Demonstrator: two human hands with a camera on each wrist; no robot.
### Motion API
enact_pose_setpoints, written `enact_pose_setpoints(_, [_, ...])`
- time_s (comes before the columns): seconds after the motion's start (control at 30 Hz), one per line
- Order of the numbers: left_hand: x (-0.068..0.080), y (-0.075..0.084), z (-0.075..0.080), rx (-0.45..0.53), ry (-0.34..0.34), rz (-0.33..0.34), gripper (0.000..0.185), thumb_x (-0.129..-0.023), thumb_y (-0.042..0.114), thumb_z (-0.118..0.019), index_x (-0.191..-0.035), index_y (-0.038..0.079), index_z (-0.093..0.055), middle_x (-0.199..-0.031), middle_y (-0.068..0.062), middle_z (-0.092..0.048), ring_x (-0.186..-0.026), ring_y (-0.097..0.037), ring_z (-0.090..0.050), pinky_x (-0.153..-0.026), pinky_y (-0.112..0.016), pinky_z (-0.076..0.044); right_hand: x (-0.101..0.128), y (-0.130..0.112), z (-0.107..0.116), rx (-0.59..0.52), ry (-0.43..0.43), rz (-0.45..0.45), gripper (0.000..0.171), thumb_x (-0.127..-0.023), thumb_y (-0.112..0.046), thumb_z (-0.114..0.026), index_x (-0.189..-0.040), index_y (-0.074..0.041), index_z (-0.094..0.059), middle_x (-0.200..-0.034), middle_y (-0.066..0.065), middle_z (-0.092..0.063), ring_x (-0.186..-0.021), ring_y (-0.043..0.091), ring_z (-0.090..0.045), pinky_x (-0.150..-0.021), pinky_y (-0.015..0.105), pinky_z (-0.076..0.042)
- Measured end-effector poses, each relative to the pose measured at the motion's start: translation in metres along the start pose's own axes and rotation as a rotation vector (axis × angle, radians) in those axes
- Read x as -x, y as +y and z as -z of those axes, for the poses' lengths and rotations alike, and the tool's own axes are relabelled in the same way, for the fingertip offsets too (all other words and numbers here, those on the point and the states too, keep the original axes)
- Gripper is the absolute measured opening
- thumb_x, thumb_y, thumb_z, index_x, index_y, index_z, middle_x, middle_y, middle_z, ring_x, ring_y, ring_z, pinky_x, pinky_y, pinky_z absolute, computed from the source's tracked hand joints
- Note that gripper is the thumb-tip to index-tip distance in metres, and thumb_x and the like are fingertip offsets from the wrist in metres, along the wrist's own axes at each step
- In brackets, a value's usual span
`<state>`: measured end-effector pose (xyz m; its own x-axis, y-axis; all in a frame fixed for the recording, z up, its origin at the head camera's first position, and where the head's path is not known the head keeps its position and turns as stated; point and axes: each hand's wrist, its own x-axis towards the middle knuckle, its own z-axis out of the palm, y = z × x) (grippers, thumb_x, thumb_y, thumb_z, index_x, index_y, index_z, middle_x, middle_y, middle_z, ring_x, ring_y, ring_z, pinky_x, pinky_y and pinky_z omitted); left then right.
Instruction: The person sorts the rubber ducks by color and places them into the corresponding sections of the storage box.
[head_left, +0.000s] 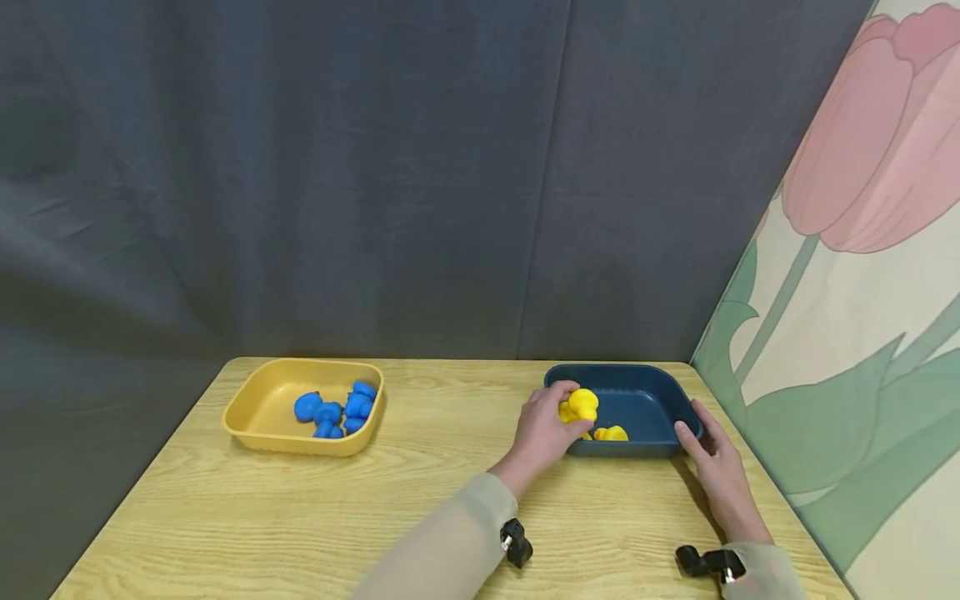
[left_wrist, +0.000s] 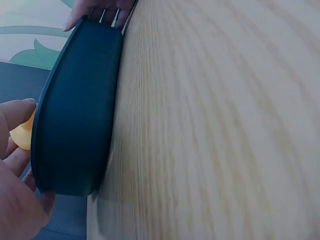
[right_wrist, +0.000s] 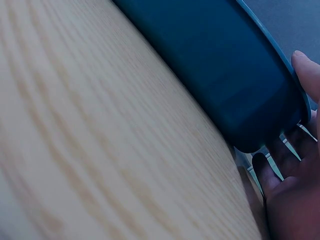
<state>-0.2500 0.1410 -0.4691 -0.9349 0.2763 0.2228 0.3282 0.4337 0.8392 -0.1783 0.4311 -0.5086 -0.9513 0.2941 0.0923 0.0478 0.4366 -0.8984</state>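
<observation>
Nearest to us, both forearms come in from the bottom edge in pale sleeves, w/ a small black camera clip [head_left: 516, 542] at the left wrist and another [head_left: 705, 561] at the right. Our right hand [head_left: 720, 471] lies on the wooden table [head_left: 420, 517] at the near right corner of the dark blue tray [head_left: 652, 400], fingers straight and spread, tips touching the tray wall; it presses the tray rather than wrapping round it. The right wrist view shows the same: fingers [right_wrist: 280, 165] fanned under and beside the tray's rounded corner, thumb up by the rim. Our left hand [head_left: 542, 433] is at the tray's left end, fingers curled round a yellow toy [head_left: 582, 405] held just over the tray's left rim, approx. above the inside edge. In the left wrist view only a sliver of yellow shows betw. thumb and fingers behind the tray wall, so we can't tell the toy's shape from there. More yellow toys [head_left: 611, 433] lie on the tray floor near its front wall, just right of the held one. Further left, well apart from the hands, a yellow tray [head_left: 255, 408] holds a cluster of blue toys [head_left: 337, 410]. Behind the table hangs a dark grey curtain [head_left: 360, 167]; at far right stands a panel w/ a pink tulip [head_left: 870, 150].
</observation>
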Motion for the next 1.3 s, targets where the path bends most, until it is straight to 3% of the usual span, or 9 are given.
enact_pose_setpoints(0.23, [0.001,0.003,-0.007,-0.037,-0.021,-0.025,0.059,-0.1,0.031,-0.086,-0.154,0.024,-0.064,-0.149,0.005,-0.066,-0.141,-0.026,-0.056,-0.114,-0.046,-0.05,0.002,-0.002,0.0,0.0,0.0,-0.009,0.08,-0.116,-0.045,-0.057,-0.179,-0.021,-0.014,-0.184,0.014,-0.011,-0.167,0.042,-0.011,-0.116,0.006,-0.016])
enact_pose_setpoints(0.43, [0.0,0.003,0.001,-0.052,-0.024,-0.012,0.07,-0.104,0.031,-0.081,-0.167,0.024,-0.05,-0.168,0.001,-0.052,-0.159,-0.026,-0.04,-0.126,-0.055,-0.04,0.001,-0.004,-0.001,-0.011,0.004,0.001,0.079,-0.116,-0.044,-0.057,-0.18,-0.023,-0.015,-0.184,0.014,-0.01,-0.167,0.042,-0.01,-0.122,0.013,-0.016])
enact_pose_setpoints(0.63, [0.0,-0.011,0.023,-0.045,0.01,-0.051,0.065,-0.108,0.027,-0.075,-0.167,0.015,-0.05,-0.171,-0.001,-0.048,-0.162,-0.029,-0.036,-0.129,-0.058,-0.033,-0.002,0.001,-0.001,-0.007,0.009,-0.01,0.079,-0.117,-0.042,-0.057,-0.179,-0.021,-0.014,-0.184,0.015,-0.01,-0.167,0.041,-0.011,-0.111,0.003,-0.017])
enact_pose_setpoints(0.87, [0.009,-0.029,0.052,-0.06,0.024,-0.056,0.058,-0.113,0.025,-0.065,-0.166,0.008,-0.049,-0.173,-0.01,-0.045,-0.164,-0.037,-0.031,-0.131,-0.062,-0.026,-0.001,0.003,0.001,0.019,0.01,-0.008,0.078,-0.116,-0.043,-0.057,-0.179,-0.021,-0.017,-0.183,0.015,-0.013,-0.167,0.042,-0.012,-0.117,0.009,-0.016])
enact_pose_setpoints(1.1, [0.014,-0.042,0.073,-0.15,0.016,-0.062,0.061,-0.115,0.032,-0.061,-0.168,0.008,-0.045,-0.176,-0.012,-0.039,-0.166,-0.037,-0.025,-0.131,-0.063,-0.024,0.002,0.002,0.001,0.021,0.019,-0.011,0.077,-0.116,-0.045,-0.056,-0.179,-0.021,-0.019,-0.183,0.014,-0.015,-0.167,0.039,-0.015,-0.105,-0.002,-0.019])
enact_pose_setpoints(1.3, [0.019,-0.048,0.09,-0.222,-0.007,-0.056,0.063,-0.117,0.036,-0.058,-0.171,0.008,-0.04,-0.178,-0.012,-0.033,-0.167,-0.039,-0.02,-0.132,-0.064,-0.02,0.002,0.001,0.002,0.025,0.018,-0.004,0.076,-0.116,-0.045,-0.057,-0.179,-0.021,-0.021,-0.182,0.014,-0.018,-0.167,0.036,-0.015,-0.107,-0.001,-0.019])
